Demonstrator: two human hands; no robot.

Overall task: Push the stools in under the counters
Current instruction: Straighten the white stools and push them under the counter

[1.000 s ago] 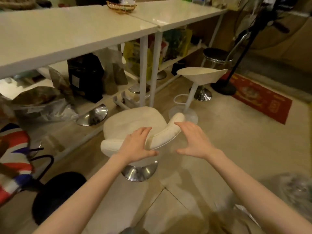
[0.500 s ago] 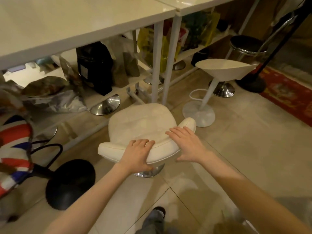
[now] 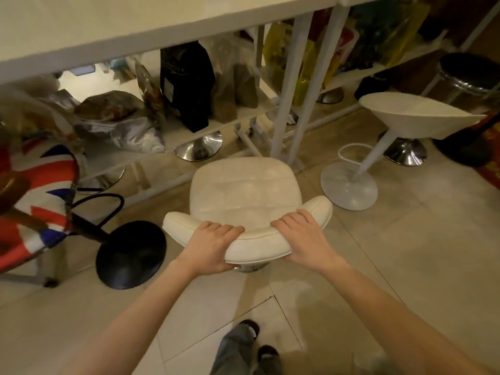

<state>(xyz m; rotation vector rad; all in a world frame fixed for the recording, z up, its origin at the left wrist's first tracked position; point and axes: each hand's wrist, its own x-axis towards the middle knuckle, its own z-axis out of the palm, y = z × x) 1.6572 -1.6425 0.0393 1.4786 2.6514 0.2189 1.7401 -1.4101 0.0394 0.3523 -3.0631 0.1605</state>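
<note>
While both hands wrap the curved backrest of the white padded stool (image 3: 244, 190), it stands on the tiled floor just short of the white bench (image 3: 113, 31), seat front near the bench legs. The left hand (image 3: 212, 246) is closed over the backrest's left part, fingers curled on top; the right hand (image 3: 304, 236) grips the right part likewise. The cushioned backrest looks soft yet firm enough to push on — a fair hold. The chrome base probably makes it bottom-heavy, so it should slide rather than tip. The cone-shaped white stool (image 3: 414, 115) waits further right — also out from the bench.
</note>
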